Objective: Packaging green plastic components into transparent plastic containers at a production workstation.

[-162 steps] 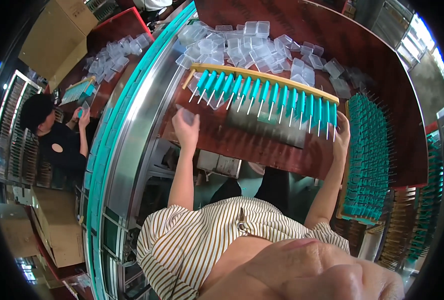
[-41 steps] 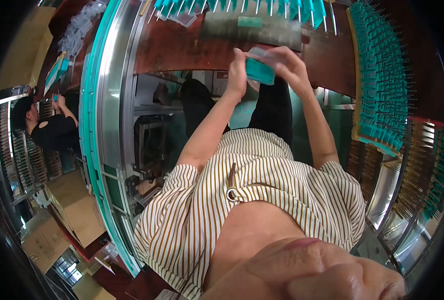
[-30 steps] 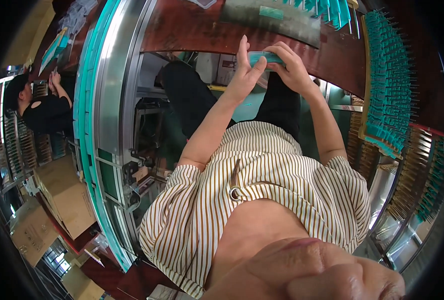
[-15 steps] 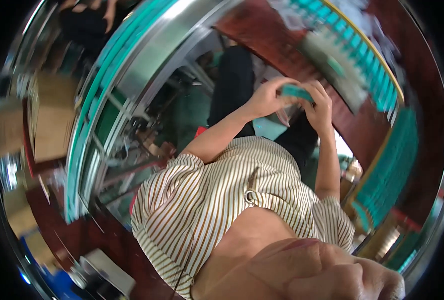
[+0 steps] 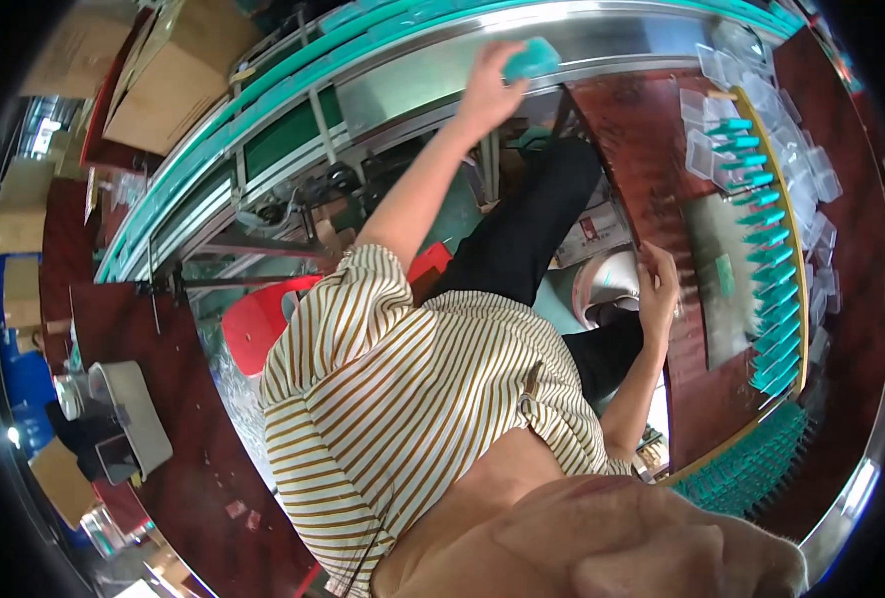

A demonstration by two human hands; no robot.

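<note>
My left hand (image 5: 490,92) reaches out over the metal edge of the conveyor, closed on a small teal plastic piece (image 5: 532,62) whose exact kind I cannot make out. By the near edge of the dark red table, my right hand (image 5: 659,286) hangs with its fingers curled together. Whether anything is pinched in them is hidden. Beside that hand lies a grey mat (image 5: 713,299) with a little light green piece (image 5: 725,273) on it. Beyond the mat, a yellow-edged rack (image 5: 793,261) carries a row of teal plastic pieces (image 5: 773,289).
Clear plastic boxes (image 5: 819,234) are heaped behind the rack. More teal pieces (image 5: 746,463) stand close-packed at the lower right. The conveyor's metal rail (image 5: 402,85) curves across the far side. Below are a round bin (image 5: 607,284) and a red stool (image 5: 253,324); cardboard boxes (image 5: 178,80) stand left.
Both hands were together around the teal piece. My left hand has carried it away, far and left, to the conveyor; my right hand has come down beside the table edge. The view has turned.
</note>
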